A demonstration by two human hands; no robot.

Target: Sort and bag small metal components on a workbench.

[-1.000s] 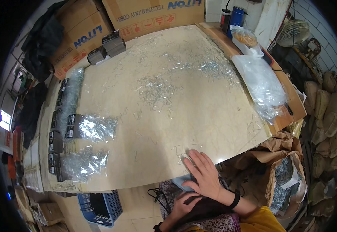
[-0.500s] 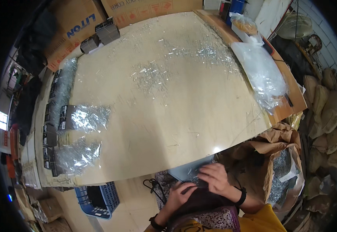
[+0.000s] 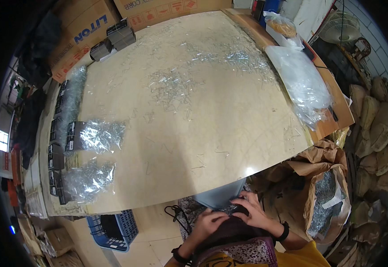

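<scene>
A blue-grey tray [image 3: 216,196] sits at my lap, partly under the near table edge. My left hand [image 3: 208,223] is at its near side, fingers bent and drawn together. Close on its right, my right hand [image 3: 252,210] curls its fingers and thumb inward over the same side. Thin shiny metal pieces [image 3: 230,208] show beside the right fingertips. What either hand pinches is too small to make out. Dark cloth [image 3: 229,229] lies beneath both hands.
Loose thin metal pieces [image 3: 171,89] lie scattered over the table [image 3: 167,155]. At the left, small dark boxes [image 3: 74,135] stand by piles of clear plastic bags [image 3: 101,135]. A blue basket [image 3: 125,229] stands below; an open paper sack [image 3: 309,209] of metal pieces is at right.
My right hand has come down and turned its fingers inward. My left fingers have shifted slightly. More of the tray's inside shows.
</scene>
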